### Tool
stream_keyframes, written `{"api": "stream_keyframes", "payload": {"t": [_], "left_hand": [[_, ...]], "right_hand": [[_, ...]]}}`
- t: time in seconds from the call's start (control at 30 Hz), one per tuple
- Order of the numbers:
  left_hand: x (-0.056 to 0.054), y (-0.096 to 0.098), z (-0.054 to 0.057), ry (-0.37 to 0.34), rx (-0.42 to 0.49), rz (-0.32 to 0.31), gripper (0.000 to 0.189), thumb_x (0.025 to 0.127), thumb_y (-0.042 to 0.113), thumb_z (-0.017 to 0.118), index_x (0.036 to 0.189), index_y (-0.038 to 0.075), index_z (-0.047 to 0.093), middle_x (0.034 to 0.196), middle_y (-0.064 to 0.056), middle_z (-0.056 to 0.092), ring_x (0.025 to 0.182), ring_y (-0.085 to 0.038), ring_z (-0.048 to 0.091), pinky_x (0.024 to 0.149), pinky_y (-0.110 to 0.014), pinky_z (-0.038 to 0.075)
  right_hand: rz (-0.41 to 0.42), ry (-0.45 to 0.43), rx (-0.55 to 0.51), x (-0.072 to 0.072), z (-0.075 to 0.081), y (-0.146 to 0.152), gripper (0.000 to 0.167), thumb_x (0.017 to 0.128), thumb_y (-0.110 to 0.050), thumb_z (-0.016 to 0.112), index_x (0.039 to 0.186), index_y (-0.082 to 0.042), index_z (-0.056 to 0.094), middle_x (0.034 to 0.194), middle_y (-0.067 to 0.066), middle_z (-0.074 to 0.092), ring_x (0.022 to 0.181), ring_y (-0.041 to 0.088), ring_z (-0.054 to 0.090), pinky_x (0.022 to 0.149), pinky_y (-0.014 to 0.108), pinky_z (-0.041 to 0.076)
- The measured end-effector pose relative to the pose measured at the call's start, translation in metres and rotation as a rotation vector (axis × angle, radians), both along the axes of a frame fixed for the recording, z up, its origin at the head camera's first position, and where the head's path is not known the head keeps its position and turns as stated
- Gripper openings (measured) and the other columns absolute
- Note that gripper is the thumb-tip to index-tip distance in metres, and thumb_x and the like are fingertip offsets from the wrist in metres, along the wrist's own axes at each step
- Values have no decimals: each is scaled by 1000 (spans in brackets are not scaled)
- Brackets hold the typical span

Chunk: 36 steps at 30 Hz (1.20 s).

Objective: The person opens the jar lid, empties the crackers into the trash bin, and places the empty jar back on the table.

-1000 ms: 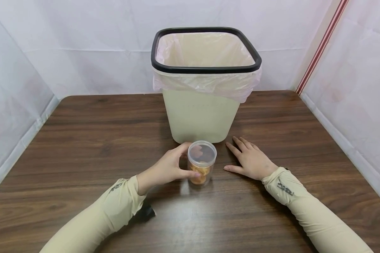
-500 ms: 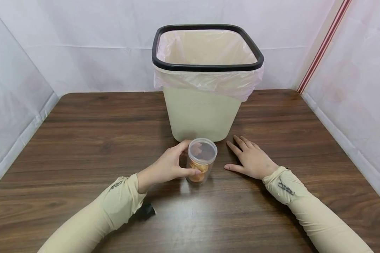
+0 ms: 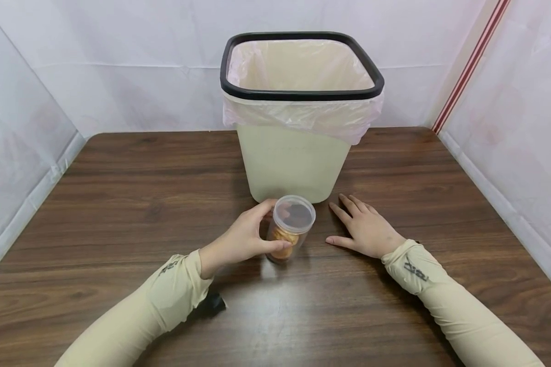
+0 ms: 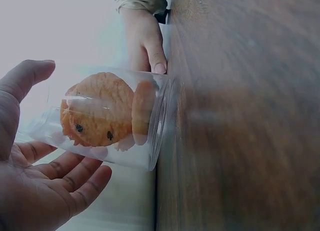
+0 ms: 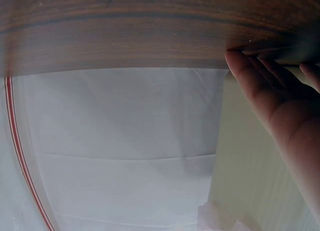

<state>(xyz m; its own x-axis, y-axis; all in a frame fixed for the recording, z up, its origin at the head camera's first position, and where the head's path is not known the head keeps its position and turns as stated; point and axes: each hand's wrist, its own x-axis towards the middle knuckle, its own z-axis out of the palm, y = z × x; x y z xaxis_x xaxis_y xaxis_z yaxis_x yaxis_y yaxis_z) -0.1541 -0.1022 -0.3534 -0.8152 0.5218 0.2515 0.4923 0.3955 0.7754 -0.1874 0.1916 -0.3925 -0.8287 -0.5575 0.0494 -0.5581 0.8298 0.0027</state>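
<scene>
My left hand holds a clear plastic jar with a lid, thumb on the near side and fingers round the far side. The jar leans, its top tipped to the right. Inside are round golden-brown crackers with dark specks, which show best in the left wrist view. Right of the jar, my right hand rests palm down on the table with its fingers spread. It touches only the tabletop. In the right wrist view my right hand shows from the side, its fingertips at the wood.
A cream waste bin with a black rim and a pale pink liner stands just behind the jar. The dark wooden table has white sheeting round it. A small black object lies partly behind the left sleeve.
The jar has gone from nearly upright to leaning right, its base shifting left in my left hand's hold. My right hand stays in place. The whole view has shifted slightly.
</scene>
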Motion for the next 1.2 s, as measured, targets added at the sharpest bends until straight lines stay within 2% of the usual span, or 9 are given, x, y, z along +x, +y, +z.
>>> {"api": "stream_keyframes", "payload": {"t": [0.37, 0.8, 0.97, 1.2], "left_hand": [[-1, 0, 0, 20, 11, 29, 63, 72, 18, 83, 127, 6, 54, 113, -8, 66, 105, -23, 61, 95, -43, 49], [-2, -1, 1, 62, -6, 31, 65, 72, 20, 83, 128, 4, 53, 112, -8, 66, 104, -21, 60, 93, -43, 50], [-1, -1, 2, 56, 3, 35, 65, 72, 20, 83, 128, 5, 53, 113, -7, 65, 105, -20, 59, 94, -45, 49], [1, -1, 4, 47, -3, 32, 65, 72, 20, 83, 127, 5, 54, 116, -6, 64, 105, -19, 59, 94, -40, 50]], "right_hand": [[-4, -9, 12, -1, 3, -1, 82, 88, -62, 54, 146, -6, 39, 151, 27, 33, 140, 44, 32, 111, 57, 32], [-19, -35, 14, -1, 4, -1, 83, 88, -63, 53, 147, -6, 38, 152, 26, 31, 140, 45, 30, 111, 57, 31], [-23, -44, 18, -1, 5, -1, 83, 88, -64, 53, 147, -7, 38, 152, 26, 32, 140, 45, 31, 112, 57, 31], [35, 12, -23, -4, 7, 3, 76, 88, -58, 57, 144, -7, 43, 146, 25, 41, 135, 43, 39, 106, 57, 38]]}}
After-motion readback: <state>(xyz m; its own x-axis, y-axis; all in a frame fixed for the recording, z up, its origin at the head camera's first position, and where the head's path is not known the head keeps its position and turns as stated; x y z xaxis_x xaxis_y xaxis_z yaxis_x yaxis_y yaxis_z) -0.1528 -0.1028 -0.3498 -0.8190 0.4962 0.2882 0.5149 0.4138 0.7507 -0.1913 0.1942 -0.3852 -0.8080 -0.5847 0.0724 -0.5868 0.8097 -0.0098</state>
